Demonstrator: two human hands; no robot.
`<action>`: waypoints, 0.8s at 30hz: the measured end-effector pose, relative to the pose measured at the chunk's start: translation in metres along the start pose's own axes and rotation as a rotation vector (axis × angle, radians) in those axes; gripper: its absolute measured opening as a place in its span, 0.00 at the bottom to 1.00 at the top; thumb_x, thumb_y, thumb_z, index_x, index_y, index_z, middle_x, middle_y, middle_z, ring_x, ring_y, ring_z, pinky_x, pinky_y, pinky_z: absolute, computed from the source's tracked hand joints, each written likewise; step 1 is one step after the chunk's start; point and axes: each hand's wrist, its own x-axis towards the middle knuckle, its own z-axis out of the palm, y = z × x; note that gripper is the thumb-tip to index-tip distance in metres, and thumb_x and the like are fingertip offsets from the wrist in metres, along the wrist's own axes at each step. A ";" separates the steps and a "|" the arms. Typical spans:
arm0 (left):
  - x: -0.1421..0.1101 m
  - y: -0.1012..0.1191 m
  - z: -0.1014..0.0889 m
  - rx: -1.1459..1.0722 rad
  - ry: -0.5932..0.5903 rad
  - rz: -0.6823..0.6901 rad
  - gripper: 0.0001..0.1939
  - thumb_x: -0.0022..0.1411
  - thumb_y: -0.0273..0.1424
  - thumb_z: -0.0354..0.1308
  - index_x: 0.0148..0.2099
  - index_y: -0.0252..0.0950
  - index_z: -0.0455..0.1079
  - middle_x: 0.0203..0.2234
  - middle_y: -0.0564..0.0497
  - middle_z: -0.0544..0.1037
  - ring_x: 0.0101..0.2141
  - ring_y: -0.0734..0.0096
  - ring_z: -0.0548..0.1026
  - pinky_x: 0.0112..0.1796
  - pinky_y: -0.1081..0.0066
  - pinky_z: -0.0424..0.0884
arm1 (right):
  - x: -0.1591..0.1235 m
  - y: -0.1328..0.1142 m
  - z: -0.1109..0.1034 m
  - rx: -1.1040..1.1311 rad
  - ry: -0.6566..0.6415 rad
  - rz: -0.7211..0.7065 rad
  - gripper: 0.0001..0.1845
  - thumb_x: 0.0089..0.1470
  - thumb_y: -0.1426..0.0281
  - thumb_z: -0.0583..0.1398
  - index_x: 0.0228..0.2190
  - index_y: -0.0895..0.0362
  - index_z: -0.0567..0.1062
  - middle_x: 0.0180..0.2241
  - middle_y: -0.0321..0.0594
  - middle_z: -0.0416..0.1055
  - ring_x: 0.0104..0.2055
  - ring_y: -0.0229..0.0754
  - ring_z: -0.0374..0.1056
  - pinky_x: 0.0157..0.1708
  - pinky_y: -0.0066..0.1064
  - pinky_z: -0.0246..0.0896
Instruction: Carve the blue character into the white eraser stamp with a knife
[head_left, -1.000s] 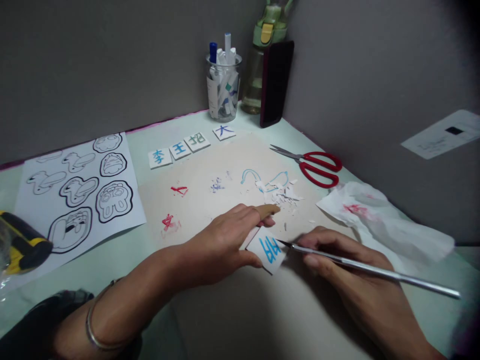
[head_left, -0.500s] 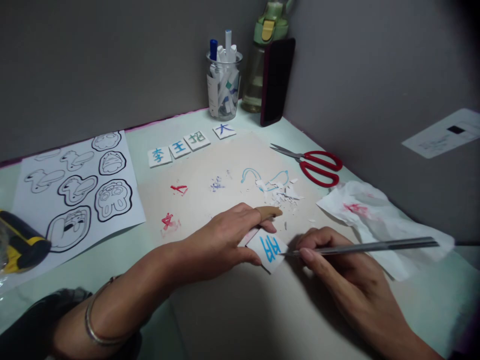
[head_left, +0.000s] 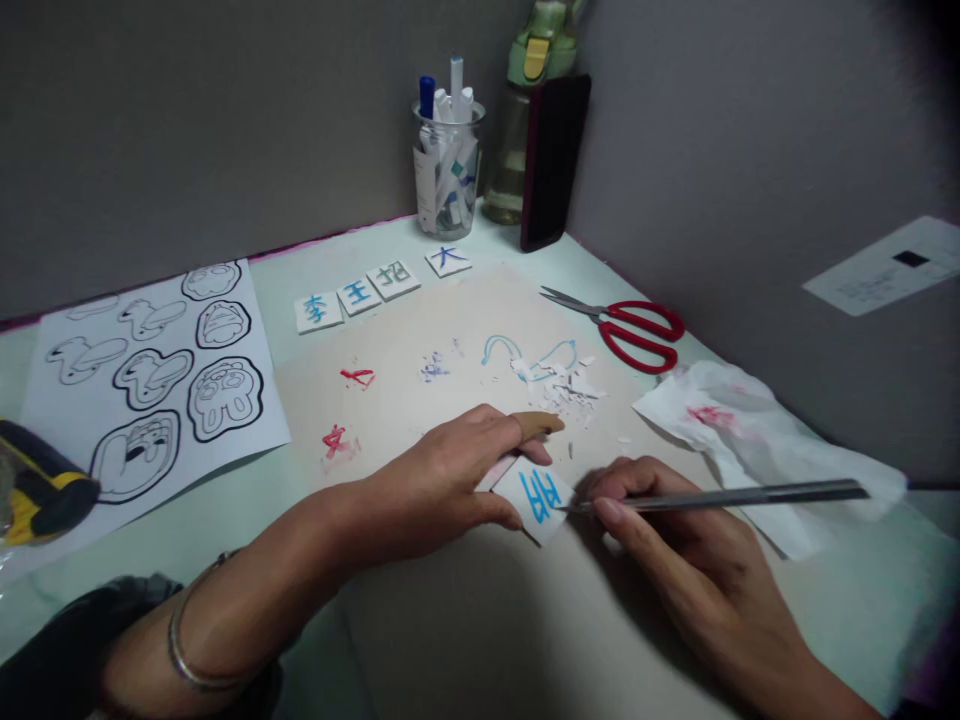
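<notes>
My left hand (head_left: 450,480) pinches a small white square tile (head_left: 538,497) with a blue character, holding it flat against the beige mat (head_left: 420,400). A tan finger guard (head_left: 536,424) covers its index fingertip. My right hand (head_left: 679,545) grips a thin metal carving knife (head_left: 735,496) like a pen. The knife's tip touches the tile's right edge, and its handle runs off to the right.
White shavings (head_left: 559,380) lie beyond the hands. Red scissors (head_left: 634,328) and a stained tissue (head_left: 750,440) sit at the right. Several finished tiles (head_left: 356,297), a pen cup (head_left: 448,165), a bottle (head_left: 525,120) and a phone (head_left: 553,160) stand at the back. A printed sheet (head_left: 161,370) and a yellow tool (head_left: 37,490) lie at the left.
The knife's handle swung up from pointing down and right to nearly level. The tile settled slightly under my left fingers. Since half a second ago, hardly anything has moved.
</notes>
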 end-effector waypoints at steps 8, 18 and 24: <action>0.001 0.002 0.000 -0.003 -0.004 -0.009 0.39 0.61 0.25 0.70 0.70 0.42 0.58 0.55 0.50 0.76 0.56 0.62 0.68 0.58 0.67 0.63 | 0.001 0.000 0.000 -0.049 -0.009 -0.055 0.10 0.67 0.68 0.56 0.32 0.52 0.73 0.28 0.35 0.72 0.30 0.38 0.69 0.26 0.27 0.62; 0.000 0.003 -0.001 -0.010 -0.013 -0.025 0.36 0.61 0.26 0.71 0.68 0.38 0.61 0.55 0.49 0.76 0.56 0.64 0.69 0.57 0.70 0.63 | 0.000 0.004 0.002 -0.040 -0.044 -0.108 0.08 0.68 0.69 0.54 0.35 0.51 0.71 0.32 0.36 0.73 0.34 0.40 0.70 0.27 0.29 0.61; 0.002 0.004 -0.002 -0.006 -0.015 -0.038 0.36 0.60 0.25 0.71 0.67 0.36 0.62 0.54 0.48 0.76 0.55 0.65 0.69 0.56 0.71 0.63 | -0.002 0.004 0.002 -0.028 -0.067 -0.115 0.09 0.69 0.69 0.53 0.35 0.51 0.70 0.32 0.37 0.72 0.34 0.40 0.70 0.30 0.31 0.62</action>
